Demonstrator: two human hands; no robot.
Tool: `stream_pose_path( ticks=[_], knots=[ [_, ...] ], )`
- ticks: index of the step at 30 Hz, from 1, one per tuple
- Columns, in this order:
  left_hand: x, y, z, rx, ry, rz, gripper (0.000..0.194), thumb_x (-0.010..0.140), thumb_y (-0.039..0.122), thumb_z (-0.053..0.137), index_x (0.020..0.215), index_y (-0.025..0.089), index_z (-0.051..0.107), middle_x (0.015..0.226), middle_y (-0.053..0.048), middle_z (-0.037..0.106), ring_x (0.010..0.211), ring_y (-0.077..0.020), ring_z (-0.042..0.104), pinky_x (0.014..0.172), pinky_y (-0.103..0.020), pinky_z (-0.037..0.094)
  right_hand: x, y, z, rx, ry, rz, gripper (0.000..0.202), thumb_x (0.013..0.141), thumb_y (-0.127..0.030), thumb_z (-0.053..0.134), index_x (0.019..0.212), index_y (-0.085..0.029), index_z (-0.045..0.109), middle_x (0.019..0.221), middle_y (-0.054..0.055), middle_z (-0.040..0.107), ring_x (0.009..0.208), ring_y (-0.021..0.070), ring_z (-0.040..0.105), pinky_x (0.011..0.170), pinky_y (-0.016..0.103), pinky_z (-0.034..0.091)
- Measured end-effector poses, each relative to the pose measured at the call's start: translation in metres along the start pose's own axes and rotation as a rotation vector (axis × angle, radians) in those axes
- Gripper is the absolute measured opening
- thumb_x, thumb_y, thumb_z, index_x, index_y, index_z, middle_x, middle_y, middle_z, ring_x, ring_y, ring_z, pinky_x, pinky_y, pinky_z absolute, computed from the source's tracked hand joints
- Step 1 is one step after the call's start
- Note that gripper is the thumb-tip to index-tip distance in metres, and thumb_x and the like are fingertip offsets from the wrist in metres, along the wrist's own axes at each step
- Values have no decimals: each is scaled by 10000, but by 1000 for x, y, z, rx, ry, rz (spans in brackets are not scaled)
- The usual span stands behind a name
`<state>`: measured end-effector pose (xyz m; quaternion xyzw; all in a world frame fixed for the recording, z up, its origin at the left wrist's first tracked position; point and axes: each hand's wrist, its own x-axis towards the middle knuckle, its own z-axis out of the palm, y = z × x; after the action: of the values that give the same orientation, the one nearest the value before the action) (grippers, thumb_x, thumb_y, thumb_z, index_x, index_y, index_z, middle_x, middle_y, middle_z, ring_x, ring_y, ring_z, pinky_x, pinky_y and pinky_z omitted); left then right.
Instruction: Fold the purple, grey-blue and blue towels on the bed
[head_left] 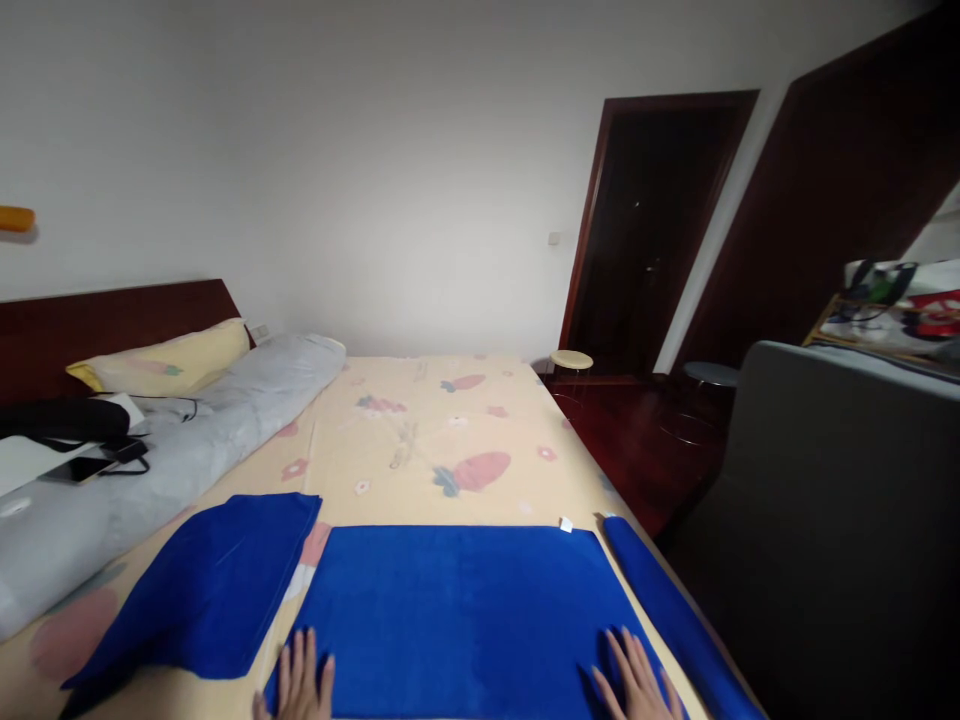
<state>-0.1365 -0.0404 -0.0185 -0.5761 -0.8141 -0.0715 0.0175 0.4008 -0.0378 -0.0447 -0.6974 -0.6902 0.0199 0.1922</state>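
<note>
A blue towel (457,610) lies spread flat on the bed in front of me, with a small white tag (566,524) at its far right edge. My left hand (300,680) rests palm down on its near left part, fingers spread. On the near right part lies my right hand (636,680), also flat with fingers apart. A second blue cloth (217,590) sits loosely folded to the left. Along the bed's right edge runs a rolled blue cloth (675,610), close to my right hand.
The bed's patterned sheet (420,430) stretches ahead. A grey quilt (247,410), a yellow pillow (172,360) and a phone (79,468) are at left. Stools (571,360) stand beyond the bed's right side. A dark grey panel (840,520) rises at right.
</note>
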Motion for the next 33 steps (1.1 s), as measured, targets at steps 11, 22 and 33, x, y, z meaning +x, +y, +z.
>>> stream_pose_path(
  ticks=[11,22,33],
  knots=[
    [29,212,-5,-229,-322,556,576,933,290,262,1503,319,181,1599,39,160,1482,-195,154,1199,-503,161,98,-199,32,280,-375,-333,554,958,-532,258,1469,-331,326,1552,18,303,1444,238,255,1171,493,250],
    [68,-14,-5,109,-117,17,570,949,468,228,1497,310,209,1596,22,205,1479,-171,161,1181,-444,176,82,30,22,-77,-31,49,632,873,-592,313,1405,-285,463,1501,42,423,1403,270,351,1136,547,286],
    [81,173,0,-151,-144,418,549,962,278,226,1493,337,100,1600,40,169,1480,-189,169,1191,-480,170,134,-183,51,239,-203,-303,542,955,-523,302,1474,-366,268,1553,-17,271,1434,243,267,1162,508,288]
  ],
)
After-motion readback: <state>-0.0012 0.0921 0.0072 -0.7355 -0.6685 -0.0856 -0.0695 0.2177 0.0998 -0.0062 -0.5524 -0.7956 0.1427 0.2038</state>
